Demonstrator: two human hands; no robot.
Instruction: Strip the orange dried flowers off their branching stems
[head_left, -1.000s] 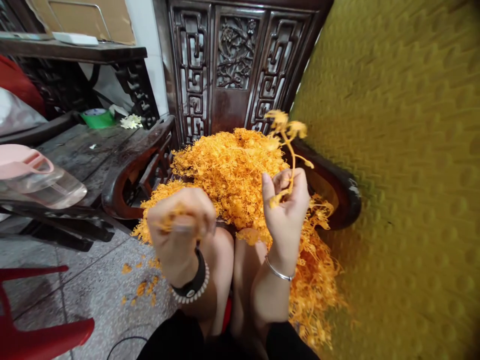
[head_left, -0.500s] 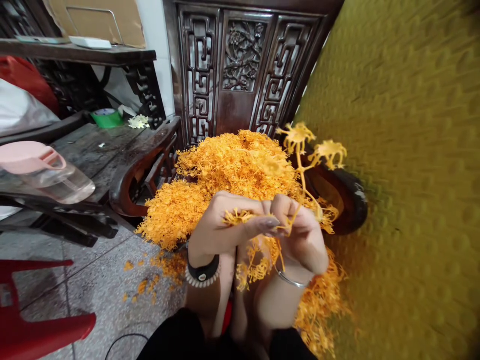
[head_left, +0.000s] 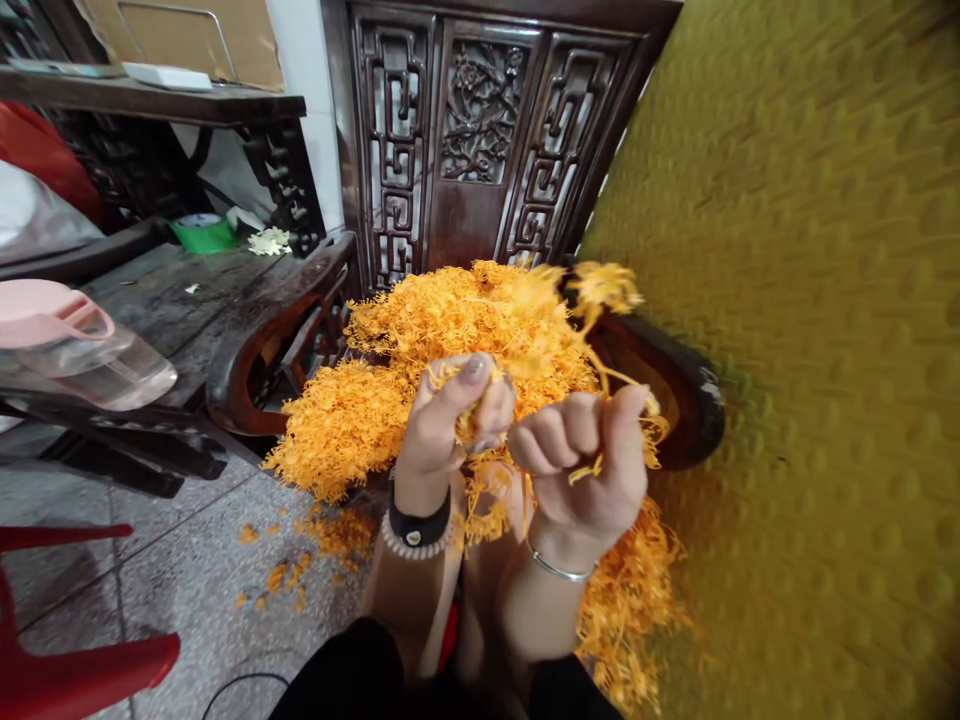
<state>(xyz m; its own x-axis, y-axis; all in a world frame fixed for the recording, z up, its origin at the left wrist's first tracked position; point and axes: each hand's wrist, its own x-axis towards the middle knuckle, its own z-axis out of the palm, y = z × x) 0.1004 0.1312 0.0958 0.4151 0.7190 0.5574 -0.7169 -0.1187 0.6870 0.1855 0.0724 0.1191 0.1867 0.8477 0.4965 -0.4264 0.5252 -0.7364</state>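
My left hand (head_left: 456,408), with a black band and a beaded bracelet at the wrist, is closed on small orange frilly plastic flower pieces that stick out between thumb and fingers. Beside it on the right, a little apart, my right hand (head_left: 589,455) is curled round an orange branched plastic flower stem (head_left: 596,350). Its frilly heads rise above the fist, blurred by motion, and a short end shows at the palm. Behind both hands lies a big heap of similar orange plastic flower pieces (head_left: 442,315). More orange sprigs (head_left: 487,515) hang below the hands, over my legs.
A dark carved wooden chair (head_left: 480,215) bears the heap. At left, a wooden seat (head_left: 161,290) holds a pink-lidded jug (head_left: 90,350) and green tape (head_left: 204,233). A red stool (head_left: 90,670) and orange scraps (head_left: 281,575) are on the floor. An embossed yellow surface (head_left: 810,350) rises at right.
My hands have come apart from each other; before, they met at the stem. The left hand has risen slightly, and the stem's heads in the right hand have swung left.
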